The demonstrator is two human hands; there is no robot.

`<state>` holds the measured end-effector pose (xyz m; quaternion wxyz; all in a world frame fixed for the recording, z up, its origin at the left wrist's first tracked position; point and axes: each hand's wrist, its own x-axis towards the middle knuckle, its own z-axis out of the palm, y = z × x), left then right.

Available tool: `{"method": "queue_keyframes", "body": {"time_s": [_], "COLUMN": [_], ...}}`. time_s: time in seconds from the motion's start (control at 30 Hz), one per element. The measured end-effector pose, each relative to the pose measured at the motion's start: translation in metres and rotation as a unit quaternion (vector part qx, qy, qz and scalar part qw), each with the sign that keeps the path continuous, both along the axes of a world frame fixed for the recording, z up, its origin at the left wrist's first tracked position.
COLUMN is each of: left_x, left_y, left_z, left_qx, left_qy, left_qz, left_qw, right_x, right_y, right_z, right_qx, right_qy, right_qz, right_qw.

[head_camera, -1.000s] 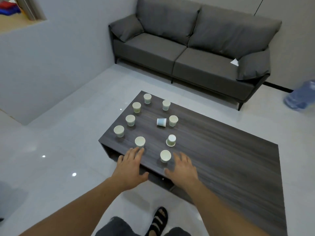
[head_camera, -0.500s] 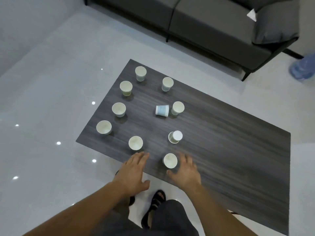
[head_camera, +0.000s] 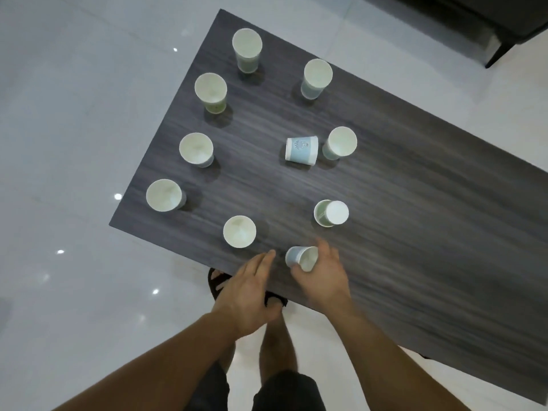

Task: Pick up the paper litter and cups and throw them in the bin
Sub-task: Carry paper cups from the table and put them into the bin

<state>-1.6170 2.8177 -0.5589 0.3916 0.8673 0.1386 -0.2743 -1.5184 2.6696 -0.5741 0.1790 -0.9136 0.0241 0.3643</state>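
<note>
Head view, looking straight down on a dark wood-grain counter point(head_camera: 415, 232). Small upright paper cups point(head_camera: 195, 148) stand in a loose ring on it, their white insides empty. Near the middle a pale blue printed cup point(head_camera: 302, 151) lies on its side. At the near edge the right hand point(head_camera: 323, 280) curls its fingers point(head_camera: 324, 247) round a tilted light blue paper cup point(head_camera: 302, 258) — open mouth up, nothing inside. The left hand point(head_camera: 252, 289) hovers just beside it — fingers straight, holding nothing, not touching the cup.

A dark wood-grain table point(head_camera: 415, 232) is standing on glossy pale floor point(head_camera: 74, 114). Light spots point(head_camera: 118, 196) are glinting there, a sofa corner point(head_camera: 504, 16) showing beyond.
</note>
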Motion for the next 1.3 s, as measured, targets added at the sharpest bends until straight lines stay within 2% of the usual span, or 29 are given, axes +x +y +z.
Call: {"method": "queue_keyframes", "body": {"time_s": [0.07, 0.2, 0.33, 0.4, 0.47, 0.57, 0.7, 0.87, 1.03, 1.13, 1.3], "left_x": [0.011, 0.037, 0.052, 0.053, 0.051, 0.047, 0.044, 0.047, 0.061, 0.072, 0.088], "left_y": [-0.007, -0.016, -0.016, -0.014, -0.013, -0.018, -0.028, -0.033, -0.026, -0.022, -0.019], "left_z": [0.006, 0.014, 0.012, 0.004, -0.005, -0.019, -0.031, -0.032, -0.009, 0.019, 0.078], "left_qx": [-0.015, -0.034, -0.029, -0.021, -0.018, -0.01, 0.004, -0.004, 0.027, 0.034, 0.041], "left_qy": [-0.015, -0.054, -0.081, -0.066, -0.048, -0.038, -0.035, -0.039, -0.065, -0.078, -0.099], "left_qz": [0.021, 0.03, 0.086, 0.113, 0.123, 0.12, 0.117, 0.133, 0.124, 0.102, 0.063], "left_qw": [1.0, 0.998, 0.993, 0.991, 0.991, 0.992, 0.993, 0.99, 0.99, 0.991, 0.992], "right_x": [0.004, 0.017, 0.052, 0.084, 0.114, 0.136, 0.146, 0.144, 0.14, 0.132, 0.109], "right_y": [0.001, 0.0, -0.005, -0.01, -0.009, 0.0, 0.015, 0.017, -0.01, -0.031, -0.056], "right_z": [0.022, 0.053, 0.059, 0.044, 0.026, -0.002, -0.032, -0.045, -0.014, 0.021, 0.087], "right_qx": [0.061, 0.111, 0.136, 0.077, -0.045, -0.172, -0.221, -0.188, -0.053, 0.017, 0.047], "right_qy": [0.015, 0.059, 0.035, -0.064, -0.13, -0.085, -0.036, -0.008, 0.046, 0.025, -0.04], "right_qz": [0.008, 0.083, 0.111, 0.137, 0.199, 0.298, 0.334, 0.292, 0.135, 0.062, 0.014], "right_qw": [0.998, 0.989, 0.984, 0.986, 0.97, 0.935, 0.915, 0.938, 0.988, 0.998, 0.998]}}
